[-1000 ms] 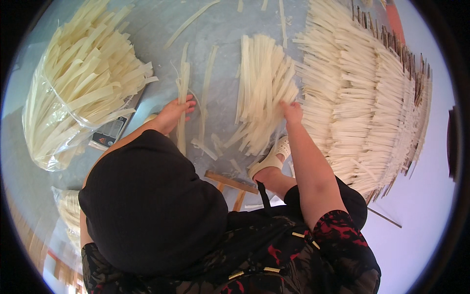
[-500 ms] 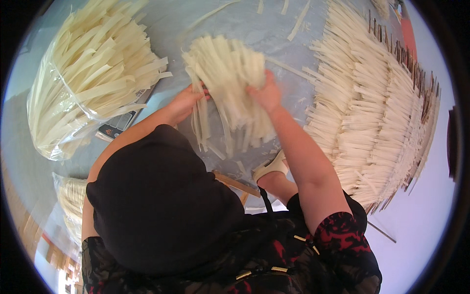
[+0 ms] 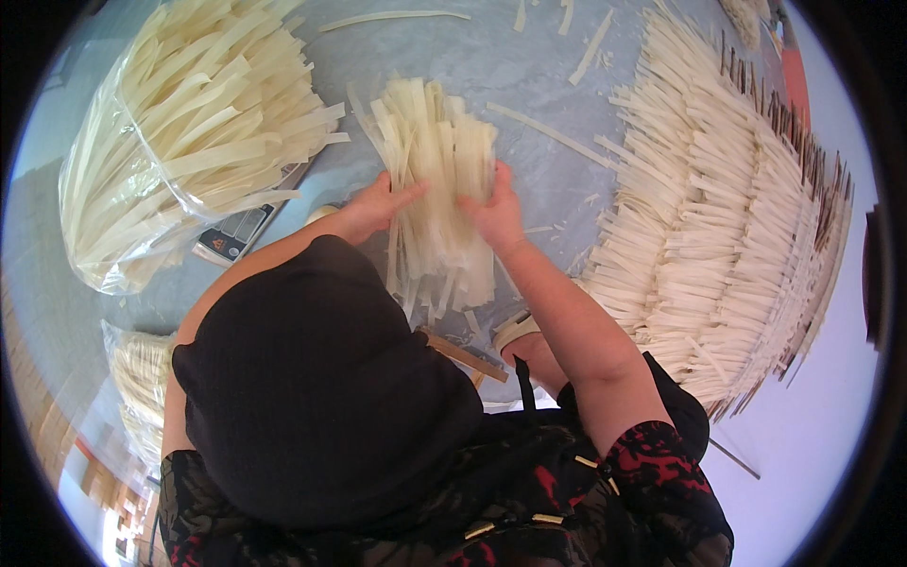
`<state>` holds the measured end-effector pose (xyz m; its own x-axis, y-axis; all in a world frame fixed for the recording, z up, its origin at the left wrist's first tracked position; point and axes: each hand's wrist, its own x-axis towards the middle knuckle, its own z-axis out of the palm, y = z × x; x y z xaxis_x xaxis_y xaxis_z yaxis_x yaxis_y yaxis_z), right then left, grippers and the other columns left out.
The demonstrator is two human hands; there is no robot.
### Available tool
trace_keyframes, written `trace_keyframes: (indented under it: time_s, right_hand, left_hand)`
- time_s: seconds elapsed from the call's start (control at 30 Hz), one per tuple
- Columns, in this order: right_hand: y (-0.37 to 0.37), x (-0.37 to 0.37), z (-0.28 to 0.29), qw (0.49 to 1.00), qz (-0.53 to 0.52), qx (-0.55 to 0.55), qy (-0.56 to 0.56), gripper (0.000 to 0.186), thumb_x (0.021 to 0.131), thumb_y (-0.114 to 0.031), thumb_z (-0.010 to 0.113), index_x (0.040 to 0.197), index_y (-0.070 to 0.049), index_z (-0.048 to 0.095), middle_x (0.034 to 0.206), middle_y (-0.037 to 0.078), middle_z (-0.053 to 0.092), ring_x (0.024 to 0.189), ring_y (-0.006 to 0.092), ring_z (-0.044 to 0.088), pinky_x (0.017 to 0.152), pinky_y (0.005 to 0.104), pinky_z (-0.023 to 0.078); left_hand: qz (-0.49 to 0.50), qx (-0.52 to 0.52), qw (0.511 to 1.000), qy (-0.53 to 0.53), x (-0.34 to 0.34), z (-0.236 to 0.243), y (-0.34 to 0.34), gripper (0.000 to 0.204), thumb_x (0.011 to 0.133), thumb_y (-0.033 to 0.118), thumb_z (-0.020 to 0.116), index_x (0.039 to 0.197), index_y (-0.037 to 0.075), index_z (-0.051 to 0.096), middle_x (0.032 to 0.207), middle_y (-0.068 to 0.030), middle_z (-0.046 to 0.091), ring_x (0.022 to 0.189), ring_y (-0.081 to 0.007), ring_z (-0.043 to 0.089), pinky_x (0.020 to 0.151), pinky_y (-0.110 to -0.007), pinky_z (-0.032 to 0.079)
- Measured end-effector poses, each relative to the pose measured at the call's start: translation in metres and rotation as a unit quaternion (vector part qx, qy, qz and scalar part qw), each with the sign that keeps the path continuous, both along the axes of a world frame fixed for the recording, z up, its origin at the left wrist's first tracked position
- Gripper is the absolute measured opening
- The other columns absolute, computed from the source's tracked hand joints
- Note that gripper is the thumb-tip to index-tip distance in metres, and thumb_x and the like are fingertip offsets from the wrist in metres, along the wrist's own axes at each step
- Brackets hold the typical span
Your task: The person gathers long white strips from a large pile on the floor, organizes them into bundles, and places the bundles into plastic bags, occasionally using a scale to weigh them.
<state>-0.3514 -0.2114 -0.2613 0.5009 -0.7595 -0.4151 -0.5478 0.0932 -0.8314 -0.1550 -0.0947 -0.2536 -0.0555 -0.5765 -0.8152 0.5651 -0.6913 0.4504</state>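
In front of me, a loose bundle of pale, flat strips that look like dried wide noodles (image 3: 436, 142) is held upright above the grey floor. My left hand (image 3: 380, 205) grips its left side, thumb across the front. On the right side my right hand (image 3: 493, 208) closes round the edge, thumb also in front. The fingers behind the bundle are partly hidden. Ragged strip ends hang below the hands, and several tips fan out above them, with one group leaning left.
At left, a clear plastic bag (image 3: 123, 203) full of strips rests on a scale (image 3: 231, 231). Another bag (image 3: 142, 383) stands nearer. Stacked rows of strips (image 3: 704, 227) with thin sticks fill the right. Loose strips (image 3: 548, 132) lie on the floor (image 3: 378, 57). A wooden piece (image 3: 465, 357) is near my foot.
The bundle, blurred before, is now steadier and squeezed narrower. My hands have come closer together, and the right one has moved slightly left and down.
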Motion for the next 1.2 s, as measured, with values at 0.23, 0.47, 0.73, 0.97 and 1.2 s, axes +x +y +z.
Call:
trace_keyframes:
  time_s: [0.23, 0.47, 0.73, 0.97, 1.2]
  right_hand:
    - [0.008, 0.026, -0.006, 0.982, -0.153, 0.104, -0.037, 0.071, 0.075, -0.013, 0.077, 0.133, 0.001, 0.040, 0.110, 0.015, 0.067, 0.096, 0.0261, 0.066, 0.085, 0.0351, 0.052]
    - [-0.024, 0.009, -0.017, 0.951, -0.088, 0.296, -0.024, 0.046, 0.079, -0.013, 0.077, 0.120, -0.001, 0.060, 0.112, 0.011, 0.067, 0.100, 0.0212, 0.064, 0.085, 0.0347, 0.053]
    - [-0.078, -0.012, 0.030, 0.960, -0.123, 0.248, -0.037, 0.042, 0.080, -0.013, 0.075, 0.118, -0.001, 0.061, 0.105, 0.009, 0.069, 0.092, 0.0186, 0.066, 0.082, 0.0346, 0.053]
    - [-0.066, 0.033, 0.006, 0.988, 0.035, 0.018, 0.148, 0.055, 0.080, -0.028, 0.076, 0.122, 0.001, 0.056, 0.114, 0.013, 0.066, 0.104, 0.0237, 0.064, 0.090, 0.0344, 0.049]
    - [-0.040, 0.052, -0.004, 0.994, 0.013, 0.044, 0.095, 0.078, 0.074, -0.043, 0.077, 0.128, 0.003, 0.045, 0.120, 0.027, 0.057, 0.111, 0.0400, 0.058, 0.095, 0.0420, 0.047]
  left_hand:
    - [-0.001, -0.092, 0.991, -0.096, 0.002, -0.031, 0.011, 0.062, 0.084, 0.017, 0.074, 0.135, 0.002, 0.042, 0.125, -0.0121, 0.059, 0.110, -0.0223, 0.060, 0.091, -0.037, 0.050]
    - [-0.002, -0.009, 0.996, -0.087, 0.004, -0.030, 0.015, 0.053, 0.085, 0.012, 0.071, 0.131, 0.001, 0.048, 0.119, -0.0116, 0.062, 0.104, -0.0226, 0.063, 0.088, -0.038, 0.052]
    - [-0.019, -0.038, 0.993, -0.114, 0.005, -0.041, 0.023, 0.052, 0.085, 0.014, 0.072, 0.130, 0.002, 0.051, 0.120, -0.0103, 0.063, 0.104, -0.0214, 0.063, 0.090, -0.035, 0.050]
    - [-0.202, -0.045, 0.932, -0.298, 0.007, -0.005, 0.002, 0.063, 0.081, 0.025, 0.077, 0.133, 0.002, 0.049, 0.119, -0.0119, 0.063, 0.108, -0.0213, 0.061, 0.092, -0.034, 0.048]
    - [-0.020, -0.046, 0.985, -0.165, 0.015, -0.001, -0.002, 0.083, 0.083, 0.023, 0.073, 0.147, 0.006, 0.024, 0.135, -0.0116, 0.047, 0.120, -0.0249, 0.052, 0.094, -0.039, 0.047]
